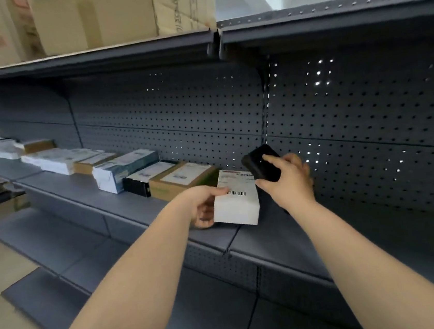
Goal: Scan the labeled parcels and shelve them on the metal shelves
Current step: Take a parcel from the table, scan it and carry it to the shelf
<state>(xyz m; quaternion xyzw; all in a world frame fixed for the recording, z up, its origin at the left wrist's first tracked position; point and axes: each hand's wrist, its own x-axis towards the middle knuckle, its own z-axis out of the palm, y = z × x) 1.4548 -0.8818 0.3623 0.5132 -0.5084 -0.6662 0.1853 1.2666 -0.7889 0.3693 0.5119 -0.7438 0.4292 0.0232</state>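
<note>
— Where does the head view look from?
— From the person's head, forward and slightly down, close to the metal shelf (162, 216) (both forearms reach in from below). Only one view, so nothing shared.

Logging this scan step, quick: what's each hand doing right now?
Left hand: grips the white labeled parcel at its left side.
Right hand: grip closed around the black scanner.

Matt metal shelf (145, 207), seemingly paper-wrapped parcel (238, 208)
</note>
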